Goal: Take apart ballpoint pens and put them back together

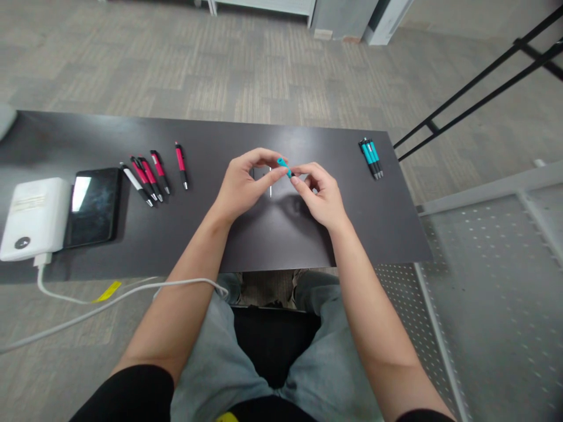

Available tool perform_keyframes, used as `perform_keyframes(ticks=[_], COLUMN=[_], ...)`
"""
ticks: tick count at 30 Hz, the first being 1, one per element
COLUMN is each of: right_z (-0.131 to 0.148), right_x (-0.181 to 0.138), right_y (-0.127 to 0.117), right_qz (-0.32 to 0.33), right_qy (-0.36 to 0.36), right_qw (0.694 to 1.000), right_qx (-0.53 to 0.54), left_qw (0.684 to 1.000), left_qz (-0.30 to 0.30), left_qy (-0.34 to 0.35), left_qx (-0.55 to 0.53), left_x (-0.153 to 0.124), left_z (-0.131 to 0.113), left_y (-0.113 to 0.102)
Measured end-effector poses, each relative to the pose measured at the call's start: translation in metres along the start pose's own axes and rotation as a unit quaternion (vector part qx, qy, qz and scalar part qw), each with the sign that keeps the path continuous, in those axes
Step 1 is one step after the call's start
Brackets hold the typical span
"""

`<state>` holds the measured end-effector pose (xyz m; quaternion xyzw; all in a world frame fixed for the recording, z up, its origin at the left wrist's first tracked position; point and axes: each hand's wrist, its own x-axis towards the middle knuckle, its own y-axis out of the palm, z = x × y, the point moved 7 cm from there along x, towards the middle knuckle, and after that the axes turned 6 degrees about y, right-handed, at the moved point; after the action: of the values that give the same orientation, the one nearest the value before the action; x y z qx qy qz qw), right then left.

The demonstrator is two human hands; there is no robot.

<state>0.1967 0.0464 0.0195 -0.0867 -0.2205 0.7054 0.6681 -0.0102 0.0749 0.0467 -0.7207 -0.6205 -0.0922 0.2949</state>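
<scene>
A teal pen barrel (282, 164) is held above the table, tilted, between my two hands. My left hand (244, 184) pinches its teal part between thumb and fingers. The fingertips of my right hand (323, 196) are closed at its dark lower end; how much they cover I cannot tell. Beneath the hands, a thin whitish stick like a pen refill (270, 189) lies on the dark table (281, 246). Beside the left fingers a small dark piece (252, 173) shows, partly hidden.
Several teal pens (372, 158) lie together at the right. On the left are several pink pens (159, 171), one apart, and a white pen (136, 184). Farther left lie a black phone-like device (94, 205) and a white power bank (37, 217), its cable (123, 293) crossing near my left arm.
</scene>
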Motion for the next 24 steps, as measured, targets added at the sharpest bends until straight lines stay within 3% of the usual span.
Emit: perform_keyframes(ticks=[5,11,16,18,24], right_z=[0.014,0.021,0.013,0.010,-0.001], right_x=[-0.003,-0.010,-0.011,-0.010,-0.010], right_y=[0.013,0.039,0.028,0.016,-0.003], right_qz=[0.026,0.085,0.079,0.049,-0.042], right_qy=[0.002,-0.048,-0.057,-0.051,-0.012], right_qw=[0.999,0.973,0.958,0.960,0.956], right_qx=[-0.021,-0.209,-0.272,-0.272,-0.291], left_qw=[0.997,0.986,0.982,0.981,0.989], left_qz=[-0.076,-0.154,-0.183,-0.184,-0.104], left_qy=[-0.017,-0.018,-0.007,-0.008,-0.004], left_qx=[0.025,0.055,0.054,0.055,0.102], left_x=[0.004,0.006,0.005,0.002,-0.001], left_z=[0.007,0.032,0.047,0.047,0.033], left_y=[-0.018,-0.058,-0.072,-0.070,-0.056])
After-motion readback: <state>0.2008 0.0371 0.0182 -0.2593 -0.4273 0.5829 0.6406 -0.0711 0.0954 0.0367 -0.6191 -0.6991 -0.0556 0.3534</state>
